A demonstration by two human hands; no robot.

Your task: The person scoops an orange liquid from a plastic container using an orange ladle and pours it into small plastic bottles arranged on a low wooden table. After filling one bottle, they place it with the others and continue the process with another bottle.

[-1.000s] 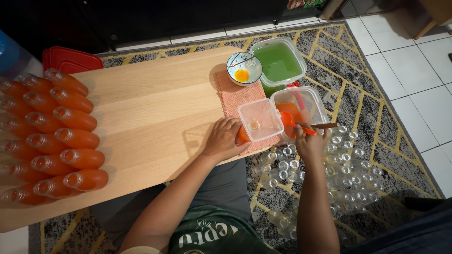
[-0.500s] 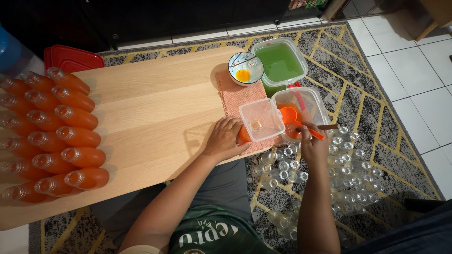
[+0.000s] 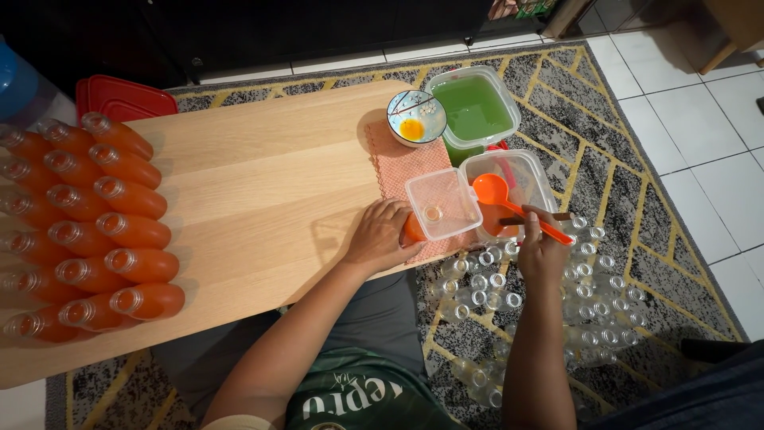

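Broadly, a pale wooden tabletop [image 3: 239,199] fills the middle of the head view, set over a grey and yellow patterned rug [image 3: 637,159]. Rows of filled orange bottles [image 3: 87,223] lie on their sides along the tabletop's left end, with a red lid [image 3: 119,97] just beyond them. At the right end lies a pink cloth [image 3: 406,163], and past it a tub [image 3: 475,107] of green liquid stands on the rug beside a small bowl [image 3: 415,118] with a yellow centre. A clear box [image 3: 521,179] sits just off the tabletop's right edge, and a square funnel [image 3: 442,203] rests over the cloth beside it. Empty clear bottles [image 3: 485,287] are strewn on the rug near the person's knees.

Both forearms reach forward from the bottom of the frame. The left hand [image 3: 382,237] lies palm down on the tabletop's edge, fingers curled around an orange bottle [image 3: 413,228] that stands under the funnel; the grip is closed on it. The right hand [image 3: 543,251] is held above the empties, fingers pinched shut on the handle of an orange ladle [image 3: 509,203], whose bowl hovers over the clear box, just right of the funnel. The two hands are apart, with the funnel and ladle bowl between and slightly ahead of them.
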